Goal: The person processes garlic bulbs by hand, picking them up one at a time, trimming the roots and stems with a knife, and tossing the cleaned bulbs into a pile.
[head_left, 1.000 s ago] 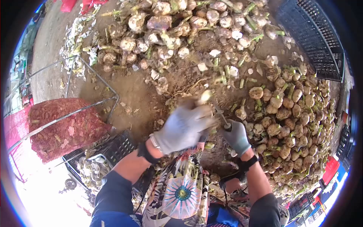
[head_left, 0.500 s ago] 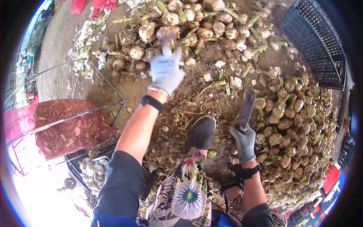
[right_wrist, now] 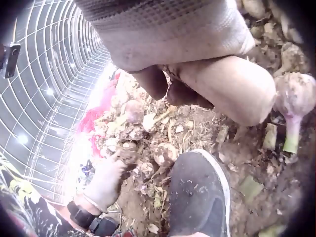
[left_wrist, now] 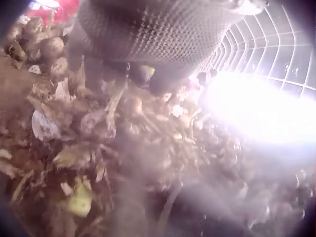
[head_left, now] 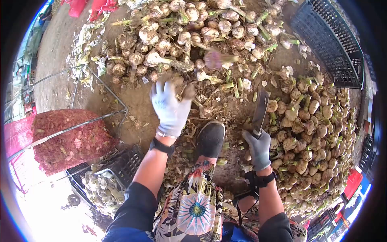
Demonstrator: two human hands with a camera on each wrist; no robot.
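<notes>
My left hand (head_left: pixel 171 109), in a pale glove with soiled fingertips, is spread over bare soil just short of the garlic heap (head_left: pixel 209 30). Its fingers look straight, and no bulb shows in its grasp. Beyond it, a purplish garlic bulb (head_left: pixel 213 59) is blurred at the heap's near edge, and a pale bulb with a stem (head_left: pixel 155 59) lies to its left. My right hand (head_left: pixel 259 149), gloved too, grips the handle of a broad-bladed knife (head_left: pixel 261 109), blade pointing away from me. In the right wrist view the thumb (right_wrist: pixel 237 91) shows, while the knife is hidden.
Stemmed garlic bulbs (head_left: pixel 314 133) are piled at right, below a black crate (head_left: pixel 328 42). A red mesh sack (head_left: pixel 72 139) stands at left beside a metal frame (head_left: pixel 107 90). My shoe (head_left: pixel 211 139) rests among trimmings between both hands.
My left hand reached out to the heap, then drew back toward me. The purplish bulb and several others shifted nearer. The right hand, at first close to the left, now holds the knife apart at right.
</notes>
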